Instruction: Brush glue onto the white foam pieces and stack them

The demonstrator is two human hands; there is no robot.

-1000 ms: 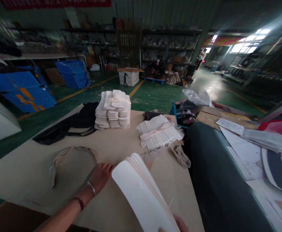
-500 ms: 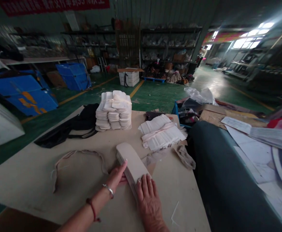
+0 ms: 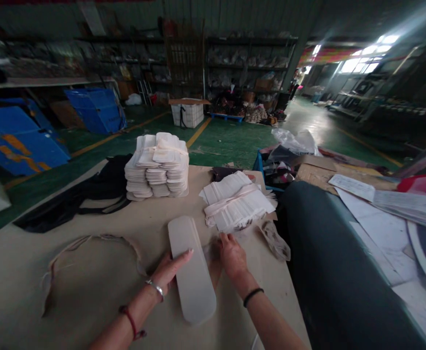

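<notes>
A stack of long pale pieces with rounded ends (image 3: pixel 192 277) lies on the table in front of me. My left hand (image 3: pixel 169 270) grips its left side, thumb on top and fingers underneath or behind. To the right of the stack, my right hand (image 3: pixel 232 255) is closed, fingertips pinched beside a crumpled translucent strip (image 3: pixel 210 253); what they hold is hidden. Just beyond that hand lies a bundle of white slips (image 3: pixel 235 201) tied with a pale band. Farther back stands a taller tied pile of similar rounded pieces (image 3: pixel 154 167).
A loose fabric strip (image 3: pixel 101 237) curves across the left of the table (image 3: pixel 125 291). Black cloth (image 3: pixel 99 189) lies behind it. On the right are a dark green roll (image 3: pixel 315 257), a crumpled brownish strip (image 3: pixel 274 240) and papers (image 3: pixel 377 228). A blue crate (image 3: pixel 262 167) stands beyond.
My right hand has left the stack's top and moved up and right, closing beside the translucent strip. The stack has turned more upright in view, with my left hand still on it.
</notes>
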